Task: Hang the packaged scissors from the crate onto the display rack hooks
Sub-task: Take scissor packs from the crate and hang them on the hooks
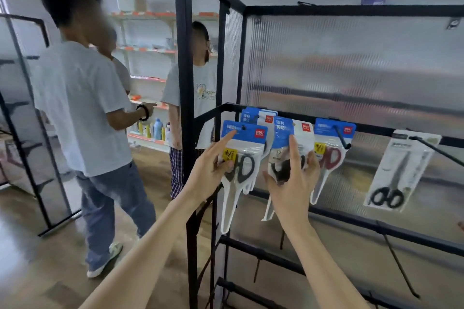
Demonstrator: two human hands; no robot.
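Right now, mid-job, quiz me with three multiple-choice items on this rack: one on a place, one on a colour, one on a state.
1. Where does the grey pack hang?
A. far right
B. far left
C. on the floor

2. What colour are the handles in the pack just right of the right hand?
A. green
B. red
C. white

3. What is the left hand doing?
A. hanging idle
B. resting on the floor
C. holding the leftmost pack

Answers:
1 A: it hangs on the hook farthest right.
2 B: red loops show through the clear front.
3 C: its fingers and thumb lie on that pack.
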